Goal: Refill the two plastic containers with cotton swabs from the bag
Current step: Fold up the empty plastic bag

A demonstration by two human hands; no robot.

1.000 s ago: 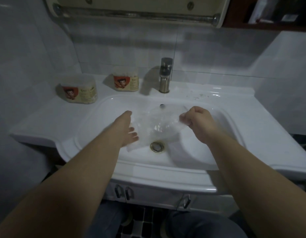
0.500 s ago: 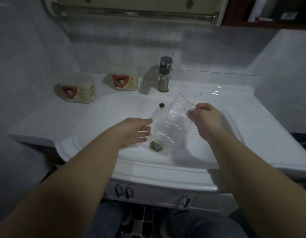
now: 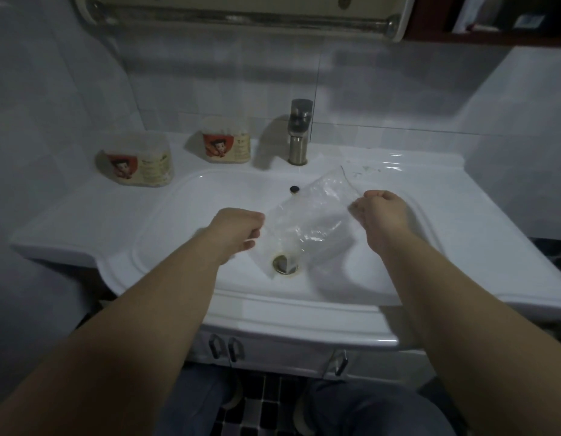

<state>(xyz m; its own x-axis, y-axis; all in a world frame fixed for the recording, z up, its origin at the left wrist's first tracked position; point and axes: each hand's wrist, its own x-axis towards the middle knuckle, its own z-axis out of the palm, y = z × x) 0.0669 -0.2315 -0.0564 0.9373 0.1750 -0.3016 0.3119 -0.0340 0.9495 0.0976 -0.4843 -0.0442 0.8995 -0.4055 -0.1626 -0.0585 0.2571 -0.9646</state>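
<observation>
Centre frame, over white ceramic sink (image 3: pixel 178 215): clear plastic bag (image 3: pixel 307 221), pinched at upper-right edge by right hand (image 3: pixel 380 215). Left hand (image 3: pixel 236 231) curled against left edge, grip unclear. Two labelled translucent plastic containers (image 3: pixel 137 162) (image 3: pixel 226 143) upper left.

- It's dim in here, with a cool grey-blue cast over the tiled wall (image 3: pixel 383 73) and the white washbasin (image 3: pixel 477 221).
- Light comes from the right: the faucet (image 3: pixel 299 133), the left container (image 3: pixel 137 163) and the right container (image 3: pixel 226 143) throw soft shadows to their left.
- Small glare spots sit on the washbasin's back right corner and front edge, and glints speckle the clear plastic bag (image 3: pixel 307 221).
- Everything is soft. The container labels are unreadable and the left hand (image 3: pixel 238 231) is smeared at the fingers.
- The towel rail (image 3: pixel 241 17) and the washbasin's edges bow with the wide lens.
- The floor (image 3: pixel 266 404) is nearly lost in the dark.
</observation>
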